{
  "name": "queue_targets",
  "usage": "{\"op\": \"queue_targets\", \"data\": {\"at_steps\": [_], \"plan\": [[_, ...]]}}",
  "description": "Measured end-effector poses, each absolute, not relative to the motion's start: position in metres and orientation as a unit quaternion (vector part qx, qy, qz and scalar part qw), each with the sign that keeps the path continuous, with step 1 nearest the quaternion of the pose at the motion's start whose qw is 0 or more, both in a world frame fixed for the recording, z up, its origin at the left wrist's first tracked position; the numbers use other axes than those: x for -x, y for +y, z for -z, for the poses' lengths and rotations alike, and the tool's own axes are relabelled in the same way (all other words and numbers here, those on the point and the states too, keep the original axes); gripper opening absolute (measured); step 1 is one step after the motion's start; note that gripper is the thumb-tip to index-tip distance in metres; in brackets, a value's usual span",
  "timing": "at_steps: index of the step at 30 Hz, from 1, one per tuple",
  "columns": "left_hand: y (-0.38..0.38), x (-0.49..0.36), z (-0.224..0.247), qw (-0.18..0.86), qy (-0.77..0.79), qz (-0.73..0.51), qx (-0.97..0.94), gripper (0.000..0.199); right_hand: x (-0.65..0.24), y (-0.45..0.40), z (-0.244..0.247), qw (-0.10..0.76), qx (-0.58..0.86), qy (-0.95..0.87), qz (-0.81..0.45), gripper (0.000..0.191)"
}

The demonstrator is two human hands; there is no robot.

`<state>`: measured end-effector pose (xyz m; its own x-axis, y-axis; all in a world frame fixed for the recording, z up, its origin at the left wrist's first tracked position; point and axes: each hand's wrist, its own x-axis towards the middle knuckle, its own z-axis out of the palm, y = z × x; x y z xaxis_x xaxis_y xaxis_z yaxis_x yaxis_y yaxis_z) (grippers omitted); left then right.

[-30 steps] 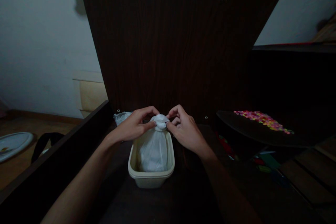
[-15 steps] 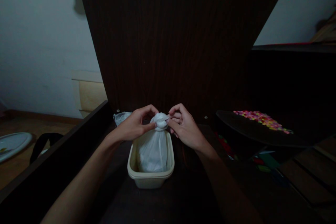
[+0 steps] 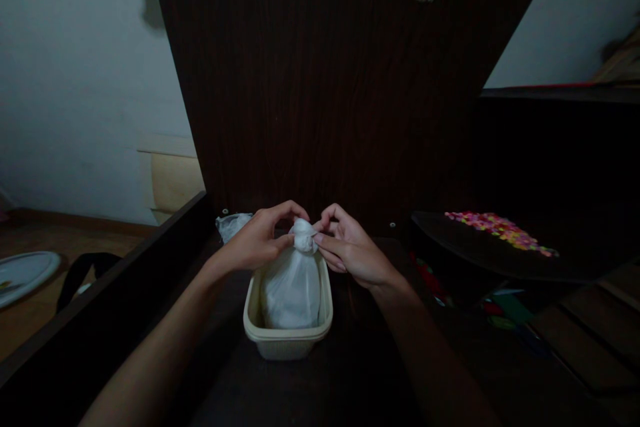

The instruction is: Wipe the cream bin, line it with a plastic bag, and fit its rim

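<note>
A white plastic bag (image 3: 293,290) sits inside a cream rectangular container (image 3: 287,335), its top twisted into a knot (image 3: 305,240) above the rim. My left hand (image 3: 260,237) pinches the knot from the left between thumb and index finger. From the other side, my right hand (image 3: 353,250) has thumb and fingertips closed on a bit of the bag at the knot's right edge. What the bag contains cannot be made out through the plastic.
Behind my left hand lies another crumpled translucent bag (image 3: 233,225). A dark wooden panel (image 3: 320,93) rises at the back, and a raised dark edge (image 3: 115,280) runs along the left. Small bright pieces (image 3: 505,230) cover part of a black shelf (image 3: 465,247) on the right.
The knot has turned slightly and looks more compact. My right fingers have shifted a little left and changed their pinch. The container has stayed in place.
</note>
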<state>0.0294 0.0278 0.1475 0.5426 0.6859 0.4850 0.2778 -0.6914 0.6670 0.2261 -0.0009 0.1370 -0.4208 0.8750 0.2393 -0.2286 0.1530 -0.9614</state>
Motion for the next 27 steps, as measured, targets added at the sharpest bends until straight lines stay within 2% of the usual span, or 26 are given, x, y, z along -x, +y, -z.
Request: {"op": "queue_targets", "data": {"at_steps": [5,9,18,21,27], "plan": [[0.025,-0.031,-0.15,0.237,0.293,-0.373,-0.848,0.021,-0.226,-0.001,-0.136,0.436,0.235,-0.606,-0.623,0.032],[0.024,-0.031,-0.151,0.213,0.288,-0.353,-0.864,0.024,-0.229,0.0,-0.138,0.418,0.227,-0.641,-0.602,0.03],[0.024,-0.028,-0.155,0.214,0.339,-0.377,-0.835,0.012,-0.233,0.001,-0.139,0.496,0.357,-0.687,-0.394,0.015],[0.023,-0.028,-0.156,0.22,0.349,-0.389,-0.823,0.01,-0.235,0.0,-0.139,0.488,0.411,-0.69,-0.341,0.016],[0.023,-0.031,-0.154,0.234,0.335,-0.403,-0.819,0.013,-0.238,-0.002,-0.144,0.426,0.395,-0.674,-0.457,0.014]]}}
